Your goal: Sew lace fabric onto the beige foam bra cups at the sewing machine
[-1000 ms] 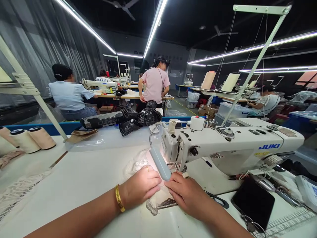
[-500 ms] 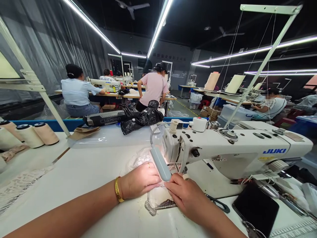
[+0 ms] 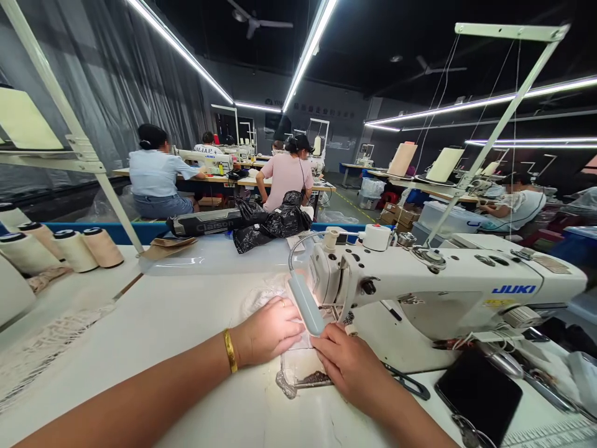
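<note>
White lace fabric (image 3: 261, 294) lies bunched on the sewing table, beside the needle end of a white JUKI sewing machine (image 3: 429, 274). My left hand (image 3: 270, 330), with a gold bracelet at its wrist, holds the fabric, fingers together and curled onto it. From the right, my right hand (image 3: 349, 361) grips the fabric's near edge between thumb and fingers. A grey lamp (image 3: 306, 305) on a bendable neck hangs just above the fingertips and lights the cloth. The needle and presser foot are mostly hidden behind the lamp.
Right of my hand lie a black phone-like slab (image 3: 480, 395), black-handled scissors (image 3: 410, 381) and a clear ruler (image 3: 555, 432). Thread cones (image 3: 102, 247) and fringed lace (image 3: 51, 348) are on the left. Black plastic bags (image 3: 275, 224) sit behind. Several people work at machines beyond.
The view has shifted slightly left. My hands stay at the fabric by the needle, with the left fingers slightly repositioned. The person in pink at the back has lowered toward their table.
</note>
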Available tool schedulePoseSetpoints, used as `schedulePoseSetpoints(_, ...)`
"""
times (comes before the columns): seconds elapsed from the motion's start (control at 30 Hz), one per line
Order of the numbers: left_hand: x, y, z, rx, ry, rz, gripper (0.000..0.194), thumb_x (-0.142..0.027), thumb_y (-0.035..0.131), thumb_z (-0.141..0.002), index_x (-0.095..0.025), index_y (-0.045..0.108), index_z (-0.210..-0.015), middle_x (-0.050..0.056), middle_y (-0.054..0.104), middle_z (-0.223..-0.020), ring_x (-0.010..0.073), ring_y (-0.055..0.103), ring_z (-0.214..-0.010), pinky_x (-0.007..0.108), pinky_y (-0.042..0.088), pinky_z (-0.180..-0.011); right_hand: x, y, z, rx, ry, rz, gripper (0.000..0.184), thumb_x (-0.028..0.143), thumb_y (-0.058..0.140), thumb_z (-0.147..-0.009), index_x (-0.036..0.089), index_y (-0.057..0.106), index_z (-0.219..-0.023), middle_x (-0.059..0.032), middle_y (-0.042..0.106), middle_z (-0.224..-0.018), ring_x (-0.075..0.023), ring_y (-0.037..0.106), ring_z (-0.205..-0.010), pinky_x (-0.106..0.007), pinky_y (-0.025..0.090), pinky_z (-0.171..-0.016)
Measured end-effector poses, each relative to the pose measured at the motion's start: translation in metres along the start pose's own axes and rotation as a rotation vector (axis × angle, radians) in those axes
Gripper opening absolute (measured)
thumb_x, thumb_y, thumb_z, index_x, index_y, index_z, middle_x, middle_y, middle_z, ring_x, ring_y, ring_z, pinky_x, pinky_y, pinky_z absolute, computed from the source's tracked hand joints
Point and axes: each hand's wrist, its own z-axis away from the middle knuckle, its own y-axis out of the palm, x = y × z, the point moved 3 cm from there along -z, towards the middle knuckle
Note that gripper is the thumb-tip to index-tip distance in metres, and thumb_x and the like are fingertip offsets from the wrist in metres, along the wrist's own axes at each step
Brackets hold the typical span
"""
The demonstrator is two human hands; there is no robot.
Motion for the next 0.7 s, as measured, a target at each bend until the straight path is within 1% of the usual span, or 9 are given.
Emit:
schedulePoseSetpoints(0.1,-0.001,0.001,0.000,-0.013,-0.040,-0.014,0.015,-0.016,0.053,-0.100,-0.020,0.065,-0.093,0.007,0.070,-0.098,0.0268,0.062,-0.100,0.043,0.046,-0.099,-0.002,0.001,0.000,-0.018,0.002,-0.054,0.024,0.010,0.048,-0.102,0.026,0.066,-0.108,-0.0046,0.062,-0.093,-0.0212,0.060,-0.081,-0.030,0.046,-0.069)
schedulePoseSetpoints(0.2,0.000,-0.001,0.003,-0.048,-0.081,-0.009,0.022,-0.005,0.047,-0.095,-0.020,0.064,-0.097,0.007,0.070,-0.095,0.0254,0.064,-0.095,0.039,0.050,-0.091,0.000,0.000,0.000,-0.042,0.035,-0.143,0.023,0.015,0.045,-0.103,0.025,0.066,-0.105,-0.0055,0.065,-0.093,-0.0228,0.062,-0.086,-0.033,0.047,-0.075)
schedulePoseSetpoints(0.3,-0.013,-0.010,0.016,-0.090,-0.068,0.008,0.030,-0.001,0.042,-0.093,-0.020,0.064,-0.102,0.006,0.072,-0.090,0.0230,0.066,-0.084,0.036,0.051,-0.082,0.009,0.002,-0.003,-0.043,0.205,-0.366,0.019,0.025,0.046,-0.104,0.024,0.065,-0.111,-0.0052,0.068,-0.094,-0.0229,0.061,-0.086,-0.035,0.046,-0.078)
schedulePoseSetpoints(0.37,-0.039,-0.019,0.031,-0.146,-0.057,0.105,0.033,-0.005,0.044,-0.096,-0.022,0.064,-0.115,0.007,0.074,-0.100,0.0228,0.068,-0.092,0.036,0.051,-0.088,0.019,0.005,-0.006,-0.028,0.374,-0.659,0.022,0.032,0.053,-0.101,0.024,0.059,-0.120,-0.0015,0.066,-0.090,-0.0203,0.059,-0.079,-0.033,0.045,-0.075)
schedulePoseSetpoints(0.43,-0.071,-0.025,0.048,-0.208,-0.163,0.422,0.035,-0.016,0.057,-0.098,-0.027,0.063,-0.130,0.010,0.073,-0.122,0.0269,0.066,-0.114,0.041,0.049,-0.100,0.034,0.010,-0.008,-0.039,0.505,-0.963,0.033,0.038,0.062,-0.095,0.024,0.054,-0.124,0.0036,0.059,-0.081,-0.0174,0.057,-0.072,-0.030,0.043,-0.070)
schedulePoseSetpoints(0.5,-0.101,-0.017,0.064,-0.083,-0.452,0.958,0.030,-0.039,0.078,-0.091,-0.027,0.070,-0.118,0.009,0.076,-0.112,0.0260,0.070,-0.101,0.036,0.054,-0.089,0.051,0.014,-0.008,-0.084,0.555,-1.177,0.042,0.044,0.069,-0.090,0.025,0.053,-0.124,0.0059,0.054,-0.078,-0.0168,0.057,-0.073,-0.029,0.043,-0.071)
schedulePoseSetpoints(0.57,-0.125,-0.007,0.076,-0.075,-0.832,1.506,0.047,-0.060,0.077,-0.088,-0.024,0.071,-0.118,0.012,0.078,-0.108,0.0263,0.074,-0.096,0.036,0.056,-0.086,0.068,0.020,-0.003,-0.164,0.554,-1.282,0.048,0.049,0.075,-0.088,0.026,0.054,-0.125,0.0054,0.055,-0.079,-0.0172,0.058,-0.076,-0.030,0.045,-0.075)
schedulePoseSetpoints(0.63,-0.134,-0.004,0.080,-0.283,-1.051,1.827,0.056,-0.065,0.079,-0.085,-0.018,0.073,-0.115,0.015,0.077,-0.112,0.0283,0.073,-0.106,0.037,0.055,-0.096,0.084,0.029,0.010,-0.265,0.539,-1.301,0.051,0.055,0.078,-0.087,0.027,0.058,-0.125,0.0039,0.057,-0.079,-0.0176,0.057,-0.077,-0.030,0.047,-0.076)
schedulePoseSetpoints(0.7,-0.129,-0.009,0.080,-0.598,-1.095,1.878,0.051,-0.058,0.087,-0.079,-0.016,0.077,-0.105,0.015,0.075,-0.114,0.0294,0.070,-0.114,0.036,0.053,-0.104,0.097,0.041,0.027,-0.319,0.534,-1.282,0.050,0.061,0.077,-0.086,0.028,0.063,-0.122,0.0017,0.059,-0.078,-0.0181,0.056,-0.073,-0.031,0.048,-0.073)
